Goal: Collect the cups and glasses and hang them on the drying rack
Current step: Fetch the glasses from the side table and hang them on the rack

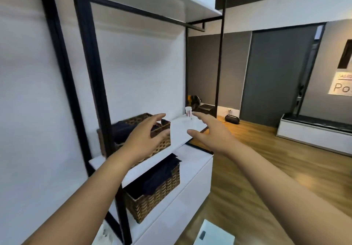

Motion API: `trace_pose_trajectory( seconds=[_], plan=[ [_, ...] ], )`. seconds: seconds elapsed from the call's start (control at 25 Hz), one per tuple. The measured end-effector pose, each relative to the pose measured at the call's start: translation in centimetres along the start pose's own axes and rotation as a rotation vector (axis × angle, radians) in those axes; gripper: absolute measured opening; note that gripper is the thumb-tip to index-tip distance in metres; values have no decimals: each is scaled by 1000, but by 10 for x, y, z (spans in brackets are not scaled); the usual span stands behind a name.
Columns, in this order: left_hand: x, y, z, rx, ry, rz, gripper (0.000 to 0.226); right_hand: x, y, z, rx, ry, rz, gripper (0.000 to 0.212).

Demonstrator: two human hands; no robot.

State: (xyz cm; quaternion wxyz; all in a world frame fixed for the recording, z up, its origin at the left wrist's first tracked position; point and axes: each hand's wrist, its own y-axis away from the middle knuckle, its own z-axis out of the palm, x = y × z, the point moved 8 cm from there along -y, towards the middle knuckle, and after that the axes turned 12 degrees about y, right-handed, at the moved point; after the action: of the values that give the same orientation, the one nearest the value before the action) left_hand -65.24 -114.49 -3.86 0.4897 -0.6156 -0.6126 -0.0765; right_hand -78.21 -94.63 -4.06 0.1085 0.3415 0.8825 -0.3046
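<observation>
We see both bare arms reaching forward toward a white shelf board [182,130] that sits in a black metal frame [91,58] against a white wall. Our left hand [146,138] is in front of a brown woven wicker basket [162,143] that stands on this shelf, with dark blue folded cloth [122,130] inside it. The fingers are curved and spread apart, the thumb under them, and nothing is between them; we cannot tell if the hand touches the basket or is only before it. Our right hand [211,132] is stretched further, palm to the left, fingers long and open, thumb [192,132] pointing left, and it holds nothing.

The task's thing here is a small white cup [188,111] with some pink mark on its side (the picture is blurred there, so we cannot read the mark). It stands upright at the far end of the same shelf, past the basket, and the tip of our right hand is near it but apart from it.

Under the shelf there is a white cabinet top [194,161], and on it a second brown woven basket [154,197] with dark cloth. To the right the wooden floor [266,164] goes to a grey wall, where a small black speaker-like object [232,119] lies on the floor.
</observation>
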Motion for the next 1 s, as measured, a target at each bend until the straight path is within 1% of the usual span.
trace_pose_trajectory(
  seconds=[0.16,0.32,0.48,0.64,0.76,1.0],
  plan=[
    [19,-65,93,-100,79,44,54,92,1,-47,47,45,112,73],
    [46,-126,182,-203,115,134,55,172,10,-94,109,113,217,72],
    [61,-185,258,-294,197,213,57,236,14,-126,170,122,324,70],
    [68,-238,337,-415,286,283,57,298,11,-148,244,189,448,69],
    [82,-270,391,-518,358,340,56,332,18,-170,303,227,552,71],
    [137,-313,497,-735,483,497,54,383,60,-227,460,357,799,73]
  ],
)
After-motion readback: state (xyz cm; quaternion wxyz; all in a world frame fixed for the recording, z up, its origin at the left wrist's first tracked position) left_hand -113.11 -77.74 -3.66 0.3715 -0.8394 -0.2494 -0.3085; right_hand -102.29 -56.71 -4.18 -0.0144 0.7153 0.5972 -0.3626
